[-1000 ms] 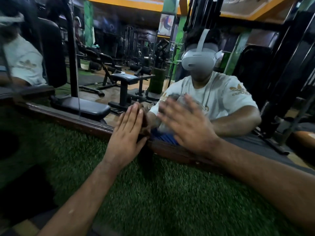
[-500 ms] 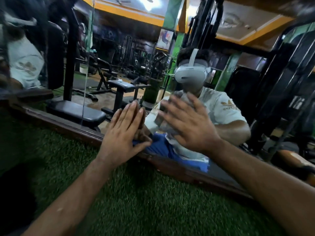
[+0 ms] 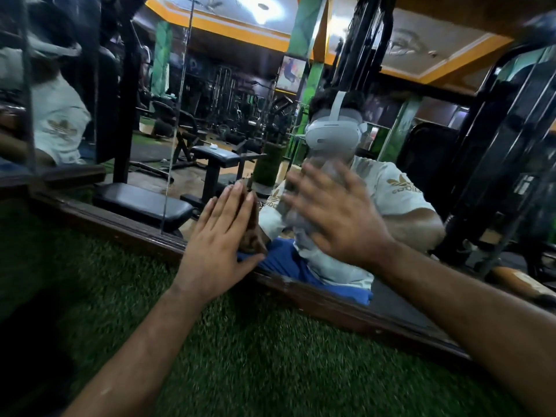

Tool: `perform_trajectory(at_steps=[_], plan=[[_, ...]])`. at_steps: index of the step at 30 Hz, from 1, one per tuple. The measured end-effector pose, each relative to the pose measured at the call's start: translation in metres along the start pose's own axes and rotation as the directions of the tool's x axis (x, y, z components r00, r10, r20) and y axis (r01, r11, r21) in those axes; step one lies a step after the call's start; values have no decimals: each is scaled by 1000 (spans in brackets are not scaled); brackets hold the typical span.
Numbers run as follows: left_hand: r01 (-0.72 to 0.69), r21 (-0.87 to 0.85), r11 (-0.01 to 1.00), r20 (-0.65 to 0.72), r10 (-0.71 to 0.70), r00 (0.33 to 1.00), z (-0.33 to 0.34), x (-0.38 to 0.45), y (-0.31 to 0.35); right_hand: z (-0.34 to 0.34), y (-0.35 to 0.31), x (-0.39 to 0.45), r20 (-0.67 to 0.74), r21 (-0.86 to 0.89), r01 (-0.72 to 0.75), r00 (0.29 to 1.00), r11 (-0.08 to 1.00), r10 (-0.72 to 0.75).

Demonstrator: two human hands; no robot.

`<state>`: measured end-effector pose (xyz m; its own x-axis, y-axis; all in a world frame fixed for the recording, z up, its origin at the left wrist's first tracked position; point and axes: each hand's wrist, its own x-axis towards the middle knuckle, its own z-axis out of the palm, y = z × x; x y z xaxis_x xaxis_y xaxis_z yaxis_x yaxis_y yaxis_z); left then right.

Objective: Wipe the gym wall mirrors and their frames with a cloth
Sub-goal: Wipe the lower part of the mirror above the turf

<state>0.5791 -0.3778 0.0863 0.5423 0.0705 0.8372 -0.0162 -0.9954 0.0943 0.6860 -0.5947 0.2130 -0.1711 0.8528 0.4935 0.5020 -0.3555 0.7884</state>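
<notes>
Head view: right hand (image 3: pixel 337 218) flat, apparently pressing cloth (image 3: pixel 296 215) on mirror (image 3: pixel 210 121).

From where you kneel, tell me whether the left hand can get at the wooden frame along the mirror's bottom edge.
Probably yes. The left hand lies flat on the mirror just above the wooden frame, its heel already over it, and nothing lies between.

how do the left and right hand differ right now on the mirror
The left hand lies bare on the mirror, fingers together; the right hand has spread fingers and presses a grey cloth to the glass. The left hand sits low by the wooden frame; the right hand is higher. The left looks sharp, the right blurred. Both are flat with straight fingers.
</notes>
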Motion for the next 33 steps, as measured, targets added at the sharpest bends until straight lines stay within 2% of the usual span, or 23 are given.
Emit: perform_trajectory(at_steps=[2, 3, 4, 6, 8, 10, 11, 13, 15, 17, 18, 20, 22, 23, 25, 28, 30, 31, 33], plan=[[-8, -7, 1000, -25, 7, 1000, -1, 1, -1, -2, -4, 15, -44, -10, -170, 985, 985, 169], [-8, -10, 1000, -50, 8, 999, -1, 1, -1, 1, -15, 16, -40, -4, -196, 980, 981, 196], [0, -16, 1000, -76, -2, 997, 0, 1, -1, 7, -30, 12, -30, 14, -168, 985, 986, 169], [37, -31, 999, -117, -40, 992, 3, 0, -8, 19, -61, 0, 13, 61, -6, 1000, 998, 5], [43, -53, 998, -89, -48, 995, 5, 0, -18, 24, -75, -9, 82, 76, 121, 989, 990, -127], [17, -80, 997, -33, -19, 999, 3, -3, -28, 22, -68, -6, 112, 67, 160, 980, 985, -167], [2, -84, 996, -14, -3, 1000, 1, -3, -33, 19, -59, 0, 96, 58, 132, 986, 990, -137], [-23, -76, 997, -23, 21, 1000, -1, -6, -39, 12, -35, 17, 33, 9, -42, 999, 999, 41], [-5, -51, 999, -71, 1, 997, 1, -9, -44, 7, -19, 35, -66, -23, -267, 962, 963, 265], [6, -44, 999, -72, -9, 997, 5, -12, -48, 11, -33, 42, -124, -4, -355, 928, 935, 351], [-5, -52, 999, -64, 2, 998, 7, -14, -51, 18, -48, 38, -106, 4, -318, 943, 948, 316], [-43, -67, 997, -74, 38, 996, 7, -15, -57, 33, -82, 22, 5, 3, -121, 993, 993, 121], [-74, -79, 994, -88, 67, 994, 5, -16, -64, 36, -102, 9, 117, -21, 65, 991, 998, -62], [-85, -89, 992, -95, 77, 993, 4, -16, -67, 35, -102, 10, 135, -27, 107, 986, 994, -102], [-103, -102, 989, -115, 91, 989, 5, -17, -68, 32, -93, 23, 105, -22, 63, 993, 998, -60], [-64, -117, 991, -170, 44, 984, 9, -17, -69, 22, -68, 61, -60, -32, -186, 981, 982, 184], [-30, -115, 993, -202, 6, 979, 8, -15, -74, 21, -65, 77, -117, -20, -278, 955, 960, 274], [-36, -113, 993, -211, 11, 977, 9, -14, -77, 25, -71, 79, -120, -7, -268, 957, 963, 265], [-45, -134, 990, -242, 12, 970, 9, -14, -83, 37, -92, 71, -47, 4, -126, 991, 992, 126]])
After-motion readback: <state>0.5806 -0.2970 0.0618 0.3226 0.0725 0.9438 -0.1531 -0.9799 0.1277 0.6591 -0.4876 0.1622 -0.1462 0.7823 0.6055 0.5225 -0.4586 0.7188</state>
